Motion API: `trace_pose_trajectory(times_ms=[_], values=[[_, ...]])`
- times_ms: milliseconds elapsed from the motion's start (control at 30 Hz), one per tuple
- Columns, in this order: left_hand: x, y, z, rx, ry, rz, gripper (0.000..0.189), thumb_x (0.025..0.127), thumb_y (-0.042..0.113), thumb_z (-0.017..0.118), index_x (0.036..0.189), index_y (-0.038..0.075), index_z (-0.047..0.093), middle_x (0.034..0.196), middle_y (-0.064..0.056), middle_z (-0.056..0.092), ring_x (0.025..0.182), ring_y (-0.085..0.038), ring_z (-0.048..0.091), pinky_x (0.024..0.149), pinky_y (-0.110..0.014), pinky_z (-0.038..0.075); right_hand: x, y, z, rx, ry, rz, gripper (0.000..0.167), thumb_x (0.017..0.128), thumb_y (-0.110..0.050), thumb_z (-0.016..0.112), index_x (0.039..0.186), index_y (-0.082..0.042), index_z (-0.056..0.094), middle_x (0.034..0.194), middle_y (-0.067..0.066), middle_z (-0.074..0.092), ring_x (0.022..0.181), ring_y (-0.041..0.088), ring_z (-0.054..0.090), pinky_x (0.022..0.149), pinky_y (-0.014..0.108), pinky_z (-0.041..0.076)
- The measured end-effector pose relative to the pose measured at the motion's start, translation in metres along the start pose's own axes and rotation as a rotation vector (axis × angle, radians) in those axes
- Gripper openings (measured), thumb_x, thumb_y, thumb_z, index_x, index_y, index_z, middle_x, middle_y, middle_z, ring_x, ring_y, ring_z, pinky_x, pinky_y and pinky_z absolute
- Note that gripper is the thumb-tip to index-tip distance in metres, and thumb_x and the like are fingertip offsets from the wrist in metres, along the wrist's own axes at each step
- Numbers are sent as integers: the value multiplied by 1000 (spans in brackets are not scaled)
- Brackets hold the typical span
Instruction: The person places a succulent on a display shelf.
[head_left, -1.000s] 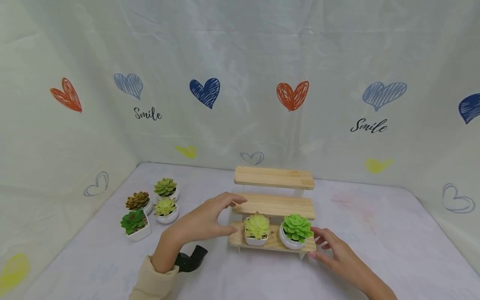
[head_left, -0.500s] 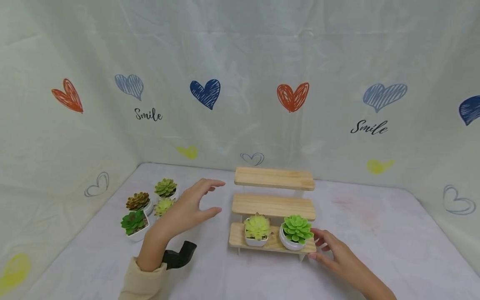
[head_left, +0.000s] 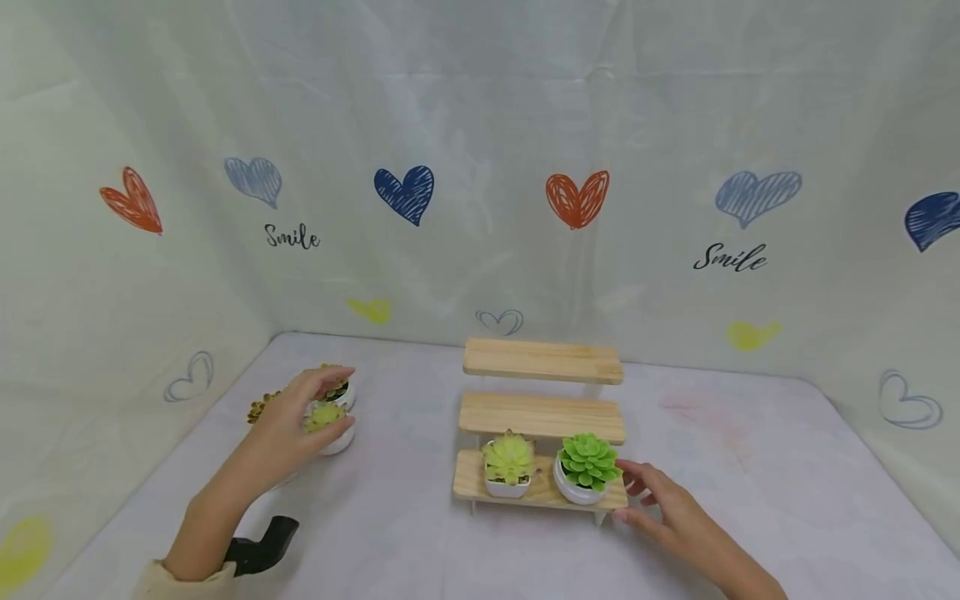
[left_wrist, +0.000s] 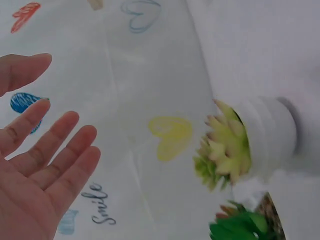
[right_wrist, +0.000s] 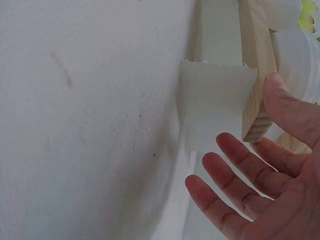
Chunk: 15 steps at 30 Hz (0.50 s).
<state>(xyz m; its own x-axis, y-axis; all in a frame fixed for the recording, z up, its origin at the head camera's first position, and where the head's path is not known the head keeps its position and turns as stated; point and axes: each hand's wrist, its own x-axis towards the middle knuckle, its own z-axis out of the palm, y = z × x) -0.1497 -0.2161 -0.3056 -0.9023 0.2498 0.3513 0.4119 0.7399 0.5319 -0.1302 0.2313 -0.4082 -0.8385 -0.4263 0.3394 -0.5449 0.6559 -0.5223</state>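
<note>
left hand [head_left: 288, 427], grip released, hung by a yellow-green white-potted succulent [head_left: 325, 417]; loose-fingered right hand [head_left: 670, 510] perhaps steadied the pale-wood tiered stand [head_left: 542, 416].

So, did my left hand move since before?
Yes: your left hand moved left, away from the wooden shelf and over to the small plants.

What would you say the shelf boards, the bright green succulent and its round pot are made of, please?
The shelf boards look like smooth, pale wood: grain shows. The bright green succulent is probably smooth plastic, judging by its evenly coloured, regular leaves. Its round pot, smooth and evenly white, could be ceramic or plastic; the look leaves that open.
</note>
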Motion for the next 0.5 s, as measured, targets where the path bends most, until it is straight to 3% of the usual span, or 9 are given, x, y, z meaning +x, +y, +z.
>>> trace_pose_trajectory(times_ms=[67,167,267,433,500], values=[[-8,-11,-5,27,22,10,56,82,11,70,131,4,46,129,-15,51,114,-32,51,91,-44,43,0,0,0,2,-12,11,52,82,-19,69,123,6,48,98,-2,56,85,1,52,66,24,50],[-20,-28,-13,69,53,9,59,81,14,72,132,4,45,128,-15,52,110,-33,52,90,-20,44,0,0,0,4,-19,17,52,83,-19,69,124,5,48,99,-2,56,85,0,52,66,24,50],[-31,-42,-18,77,65,-19,63,81,18,73,134,5,43,130,-15,51,110,-31,51,84,0,35,0,0,1,1,-9,9,52,83,-18,69,124,5,48,99,-2,56,85,-1,51,66,24,50],[-42,-63,-23,72,81,-43,67,77,16,76,135,2,42,130,-19,49,107,-8,49,82,6,28,0,0,2,-5,4,11,52,82,-18,70,123,5,48,98,-2,56,85,-4,50,65,24,50],[-44,-69,-24,81,85,-57,69,75,14,77,133,0,43,130,-21,49,107,-8,49,81,6,30,0,1,2,-5,0,20,52,82,-18,70,124,5,48,98,-1,56,85,-5,50,65,24,50]])
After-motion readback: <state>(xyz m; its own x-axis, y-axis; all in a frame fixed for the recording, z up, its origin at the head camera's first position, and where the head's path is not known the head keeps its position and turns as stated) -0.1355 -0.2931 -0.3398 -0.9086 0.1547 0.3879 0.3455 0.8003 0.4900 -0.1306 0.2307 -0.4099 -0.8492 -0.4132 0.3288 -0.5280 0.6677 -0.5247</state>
